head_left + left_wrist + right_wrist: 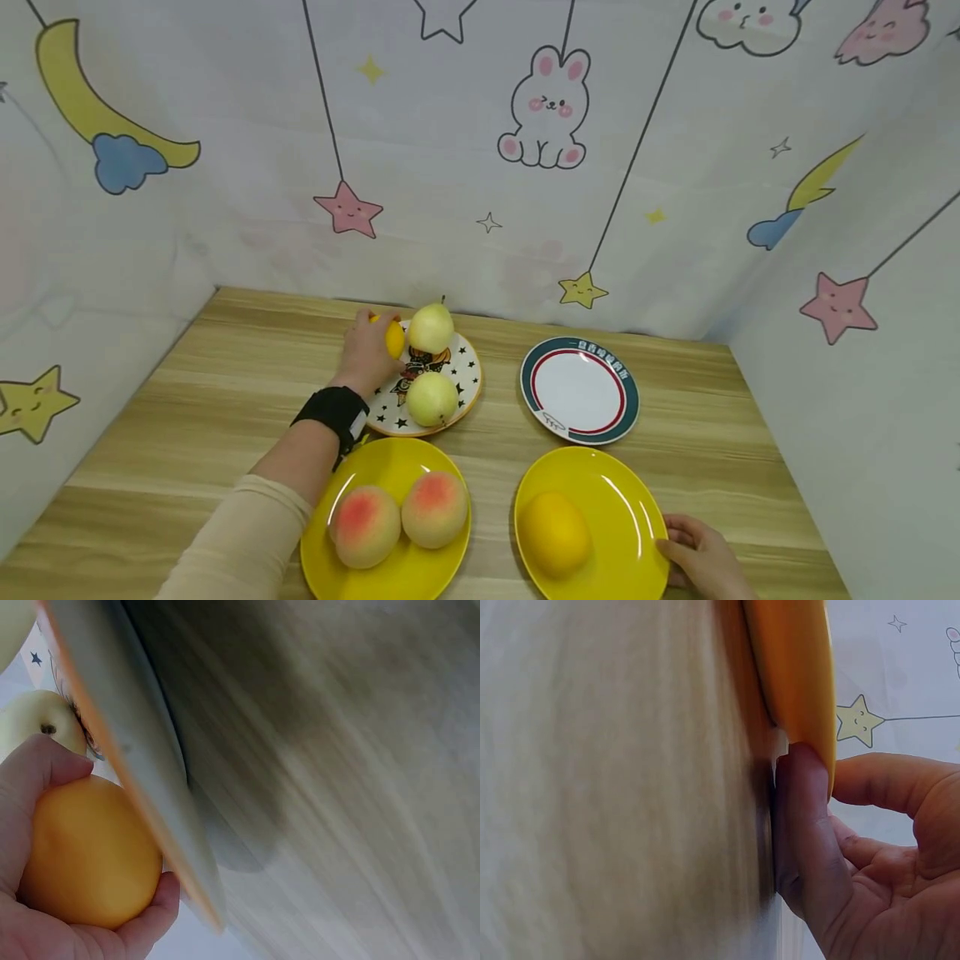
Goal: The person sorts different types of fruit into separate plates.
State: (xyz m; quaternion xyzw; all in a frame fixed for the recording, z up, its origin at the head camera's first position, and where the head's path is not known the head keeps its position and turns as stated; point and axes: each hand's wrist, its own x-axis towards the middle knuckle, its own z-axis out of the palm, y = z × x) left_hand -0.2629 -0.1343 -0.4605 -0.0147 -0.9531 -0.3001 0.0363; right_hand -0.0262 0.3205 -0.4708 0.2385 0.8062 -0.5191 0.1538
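My left hand (369,354) grips an orange-yellow fruit (94,851) at the left side of the star-patterned plate (468,375). In the left wrist view the thumb and fingers curl round it, right by the plate's rim. Two pale pears share that plate: one pear (431,329) at the back, another pear (432,399) nearer the front. My right hand (701,554) pinches the right rim of a yellow plate (626,517), thumb above and fingers beneath. A larger yellow-orange fruit (555,534) rests on the left part of this plate.
Below my left forearm, a second yellow plate (405,575) bears two peaches (435,509). A white plate with a dark green rim (530,379) lies at the back right of the wooden table (247,358). Patterned cloth walls (450,150) stand behind and at both sides.
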